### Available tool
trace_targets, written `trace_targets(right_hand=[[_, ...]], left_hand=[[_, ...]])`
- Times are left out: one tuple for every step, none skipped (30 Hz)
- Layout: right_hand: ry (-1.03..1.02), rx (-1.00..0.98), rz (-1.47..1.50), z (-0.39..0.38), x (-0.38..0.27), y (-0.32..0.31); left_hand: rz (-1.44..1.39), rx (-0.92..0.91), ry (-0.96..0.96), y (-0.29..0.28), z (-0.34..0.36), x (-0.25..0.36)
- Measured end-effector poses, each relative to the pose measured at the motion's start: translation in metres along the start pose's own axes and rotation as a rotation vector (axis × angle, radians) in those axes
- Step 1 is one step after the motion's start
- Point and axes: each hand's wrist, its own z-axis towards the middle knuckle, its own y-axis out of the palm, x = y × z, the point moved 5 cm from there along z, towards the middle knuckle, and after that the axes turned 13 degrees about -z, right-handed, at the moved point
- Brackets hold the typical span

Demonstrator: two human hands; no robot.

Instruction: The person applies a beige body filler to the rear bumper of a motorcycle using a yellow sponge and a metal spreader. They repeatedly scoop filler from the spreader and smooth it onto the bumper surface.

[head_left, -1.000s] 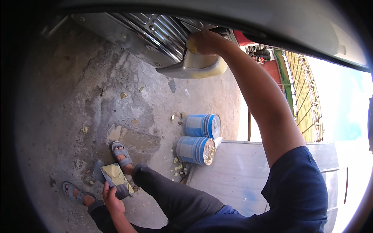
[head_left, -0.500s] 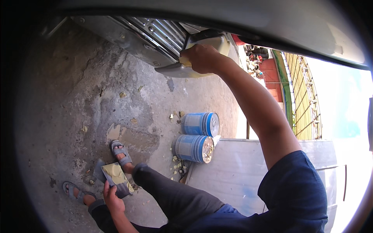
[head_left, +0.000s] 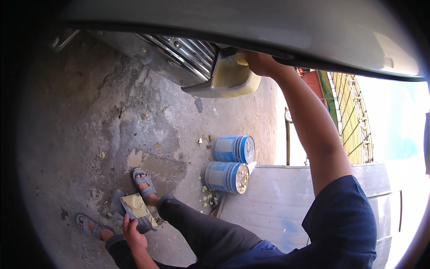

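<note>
My left hand [head_left: 133, 234] is low at the left, closed on the near edge of a flat grey putty board [head_left: 144, 224]. Pale yellow putty [head_left: 135, 205] lies thick on that board. Up at the top, my right hand [head_left: 260, 64] reaches to the rounded corner panel [head_left: 237, 81] of a vehicle step, which is smeared with the same pale yellow. Between its fingertips shows a small yellow spreader [head_left: 242, 59], mostly hidden by the fingers. The hand's upper side is partly covered by the grey body panel [head_left: 251, 27] overhead.
A ribbed metal step [head_left: 179, 49] adjoins the corner panel. Two blue and grey buckets [head_left: 233, 149] stand on the concrete floor [head_left: 98, 121], with yellow scraps scattered around. A pale sheet panel [head_left: 264, 193] is beyond them. My sandalled feet [head_left: 144, 181] are near the board.
My right hand has moved up and right along the corner panel, uncovering its yellow-smeared inner face. The view has shifted slightly. My left hand still holds the board.
</note>
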Motion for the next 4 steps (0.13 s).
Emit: trace_targets(right_hand=[[-0.02, 0.018, -0.019, 0.007, 0.002, -0.001], [-0.034, 0.044, -0.066, 0.011, 0.003, 0.002], [-0.046, 0.07, -0.115, 0.014, 0.003, 0.009], [-0.048, 0.072, -0.109, 0.016, 0.001, 0.012]], left_hand=[[0.022, -0.003, 0.009, 0.0, 0.001, 0.001], [0.045, 0.009, 0.015, 0.0, 0.002, 0.001], [0.068, 0.018, 0.021, -0.001, 0.003, 0.0], [0.094, 0.038, 0.028, -0.006, 0.001, 0.0]])
